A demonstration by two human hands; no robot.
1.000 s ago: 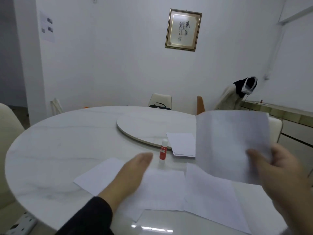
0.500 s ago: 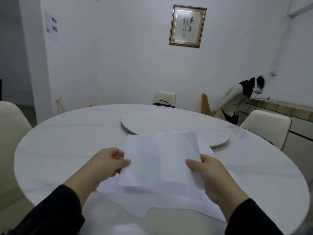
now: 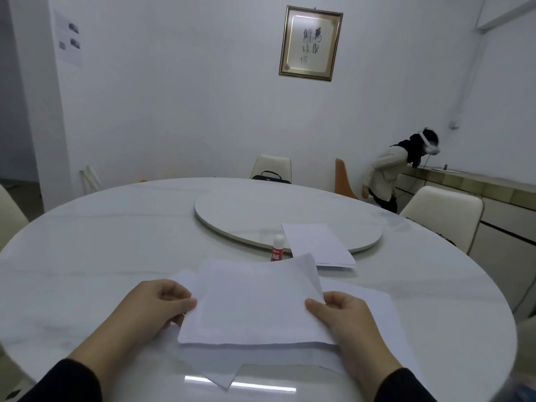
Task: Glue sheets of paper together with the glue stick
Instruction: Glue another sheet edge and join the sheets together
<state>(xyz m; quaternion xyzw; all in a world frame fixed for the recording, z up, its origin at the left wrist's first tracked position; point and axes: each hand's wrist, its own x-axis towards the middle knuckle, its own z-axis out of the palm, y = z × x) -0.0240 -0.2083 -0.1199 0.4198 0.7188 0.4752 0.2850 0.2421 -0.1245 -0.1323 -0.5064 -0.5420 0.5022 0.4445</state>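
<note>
A white sheet of paper is held low over the table, my left hand pinching its left edge and my right hand pinching its right edge. Under it lie other white sheets, overlapping and spread toward the near edge. A glue stick with a white cap and red label stands upright just beyond the held sheet. A small stack of paper lies to the right of the glue stick, partly on the turntable.
The round white marble table carries a raised turntable at its middle. Cream chairs stand at the far side and right. A person bends over a sideboard at the right wall.
The sheet was lifted in my right hand alone a second ago; now both hands hold it, and it has come down lower over the sheets on the table, uncovering the glue stick.
</note>
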